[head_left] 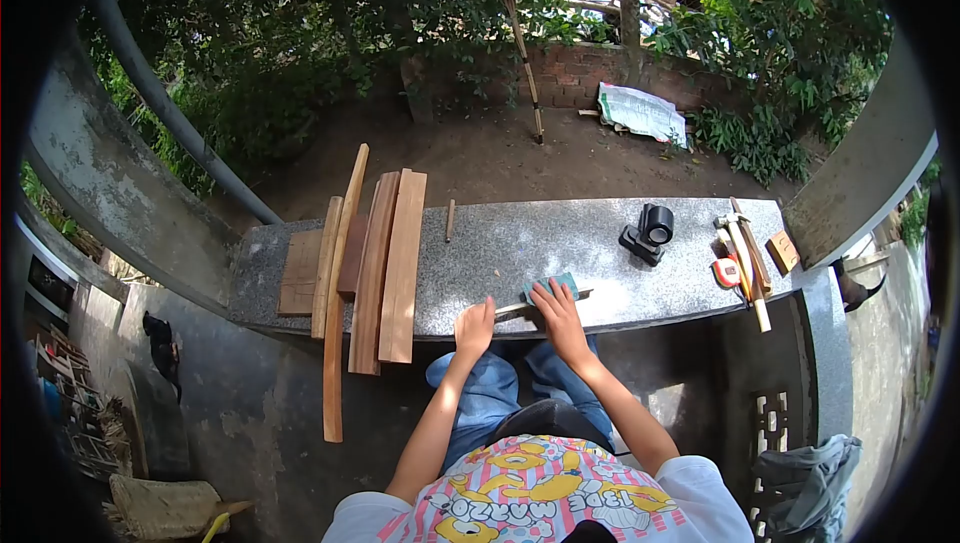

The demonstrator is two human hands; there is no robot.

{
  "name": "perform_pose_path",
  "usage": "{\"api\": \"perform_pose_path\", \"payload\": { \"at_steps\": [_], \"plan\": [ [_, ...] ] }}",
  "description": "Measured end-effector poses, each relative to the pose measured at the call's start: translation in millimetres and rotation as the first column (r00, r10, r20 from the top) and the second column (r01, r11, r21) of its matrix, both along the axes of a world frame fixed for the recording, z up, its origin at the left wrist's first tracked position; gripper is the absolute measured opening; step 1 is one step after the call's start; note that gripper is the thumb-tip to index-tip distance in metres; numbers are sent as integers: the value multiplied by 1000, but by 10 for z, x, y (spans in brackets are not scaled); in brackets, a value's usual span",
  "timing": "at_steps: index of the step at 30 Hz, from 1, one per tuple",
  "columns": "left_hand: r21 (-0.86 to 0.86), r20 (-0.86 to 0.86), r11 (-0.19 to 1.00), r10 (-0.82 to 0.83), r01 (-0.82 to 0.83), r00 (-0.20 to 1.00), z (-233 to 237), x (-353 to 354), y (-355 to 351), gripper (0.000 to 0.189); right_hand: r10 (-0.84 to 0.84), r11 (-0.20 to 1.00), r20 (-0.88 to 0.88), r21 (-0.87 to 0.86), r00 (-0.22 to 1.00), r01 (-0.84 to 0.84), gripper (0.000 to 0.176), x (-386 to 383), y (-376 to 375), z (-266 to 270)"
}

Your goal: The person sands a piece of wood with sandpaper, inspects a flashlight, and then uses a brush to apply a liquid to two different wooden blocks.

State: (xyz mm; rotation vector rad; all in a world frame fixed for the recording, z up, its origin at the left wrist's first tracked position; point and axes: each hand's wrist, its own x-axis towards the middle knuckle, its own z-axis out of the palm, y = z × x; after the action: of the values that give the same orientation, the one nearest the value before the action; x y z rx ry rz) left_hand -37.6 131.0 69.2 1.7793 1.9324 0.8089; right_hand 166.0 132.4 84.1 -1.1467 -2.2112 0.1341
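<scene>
The right hand [557,311] lies flat, fingers spread, on a teal block [549,284] near the counter's [560,238] six o'clock edge. The block sits on a thin strip [512,309]. At the block's eight o'clock, the left hand [475,327] rests on the strip's end with fingers straight, clasping nothing. Planks [385,263] lie at nine o'clock, a black tube [655,225] at one o'clock, and a hammer [745,263] at three.

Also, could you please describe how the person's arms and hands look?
Both arms are bare below the short white sleeves of a T-shirt with pink stripes and yellow print. The left hand and right hand wear no gloves; no watch or rings are visible.
</scene>
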Motion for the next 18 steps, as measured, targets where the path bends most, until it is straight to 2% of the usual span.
{"api": "perform_pose_path", "payload": {
  "at_steps": [1,3,5,7,8,10,13,16,17,18],
  "plan": [
    [-60,2,998,22,-21,1000,6,0,10,57,36,999,-6,20,999,-36,57,-89,-18,-37],
    [-43,27,999,25,-23,999,-3,-4,26,59,145,989,10,26,989,-146,57,-206,-72,23],
    [-30,48,999,28,-27,998,-1,-31,14,60,168,985,2,27,986,-168,57,-214,-66,33],
    [-158,175,987,-11,39,984,40,-99,24,61,107,994,-59,7,993,-106,57,-105,-10,11],
    [-157,167,987,-15,41,986,12,-146,40,61,19,999,-109,-36,994,-23,50,-21,-3,32],
    [-219,259,972,-21,80,966,-80,-204,82,63,-89,996,-170,-23,981,87,47,166,44,11],
    [-130,274,989,-30,68,961,-30,-164,59,62,-129,992,-159,-10,979,130,47,223,60,-46],
    [-189,279,978,-31,87,960,11,-184,72,63,25,995,-141,-94,990,-38,52,-77,-23,-48],
    [-240,266,966,-28,95,963,-10,-205,64,63,130,989,-127,-52,983,-137,66,-164,-50,-24],
    [-241,266,966,-24,90,964,-35,-213,52,63,157,986,-111,-37,981,-162,64,-219,-71,9]
  ]
}}
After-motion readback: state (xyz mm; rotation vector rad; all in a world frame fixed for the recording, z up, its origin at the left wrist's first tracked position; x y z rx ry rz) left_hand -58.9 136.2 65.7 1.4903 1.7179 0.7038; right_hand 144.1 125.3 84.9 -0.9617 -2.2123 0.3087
